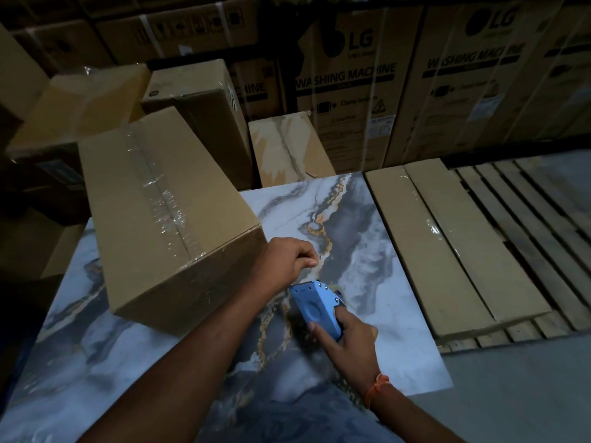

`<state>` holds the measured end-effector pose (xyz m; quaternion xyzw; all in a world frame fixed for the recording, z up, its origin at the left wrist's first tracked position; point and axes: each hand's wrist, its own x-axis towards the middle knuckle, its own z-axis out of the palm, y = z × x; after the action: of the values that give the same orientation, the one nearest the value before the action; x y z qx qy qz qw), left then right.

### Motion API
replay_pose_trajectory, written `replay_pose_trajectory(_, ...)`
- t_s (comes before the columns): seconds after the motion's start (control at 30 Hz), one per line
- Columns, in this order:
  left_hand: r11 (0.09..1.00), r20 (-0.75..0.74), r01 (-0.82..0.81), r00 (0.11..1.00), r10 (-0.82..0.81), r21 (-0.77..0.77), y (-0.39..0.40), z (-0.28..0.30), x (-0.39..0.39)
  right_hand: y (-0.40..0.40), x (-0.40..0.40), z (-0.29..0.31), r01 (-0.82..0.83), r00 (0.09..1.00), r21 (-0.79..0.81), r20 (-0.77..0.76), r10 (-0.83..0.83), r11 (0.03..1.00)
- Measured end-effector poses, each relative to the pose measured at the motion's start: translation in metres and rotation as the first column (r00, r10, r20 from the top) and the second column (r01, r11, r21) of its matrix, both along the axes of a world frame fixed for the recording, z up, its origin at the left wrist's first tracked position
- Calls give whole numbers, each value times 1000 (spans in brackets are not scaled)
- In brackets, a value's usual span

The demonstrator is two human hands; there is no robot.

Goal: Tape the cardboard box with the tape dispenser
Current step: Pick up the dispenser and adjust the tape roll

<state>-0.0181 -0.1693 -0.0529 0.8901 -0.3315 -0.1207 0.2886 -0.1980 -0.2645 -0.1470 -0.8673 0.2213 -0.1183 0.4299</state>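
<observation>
The right hand (347,337) wraps its grip around the small blue plastic tape dispenser (316,310). It looks light and hard. Just above it, the left hand (287,259) pinches the thin, sticky tape end. Left of both, on the marble desk (399,282), sits the stiff brown cardboard box (166,219).

The dispenser (318,310) in my right hand (350,338) is light blue. The box (166,219) is plain brown, with a clear shiny tape (160,187) strip on top. The slab (367,251) has a marble pattern: white, grey-blue, with orange-gold veins. My wrist thread (377,386) is orange.
</observation>
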Motion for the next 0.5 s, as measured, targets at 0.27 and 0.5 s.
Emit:
replay_pose_trajectory(0.27, 1000, 48, 13, 999, -14, 13, -10, 11, 4, 0, 4, 6, 53, 999, -8, 12, -53, 999)
replay_pose_trajectory(0.5, 999, 39, 24, 999, -26, 38, -13, 14, 6, 1, 3, 5, 63, 998, 15, 25, -63, 998)
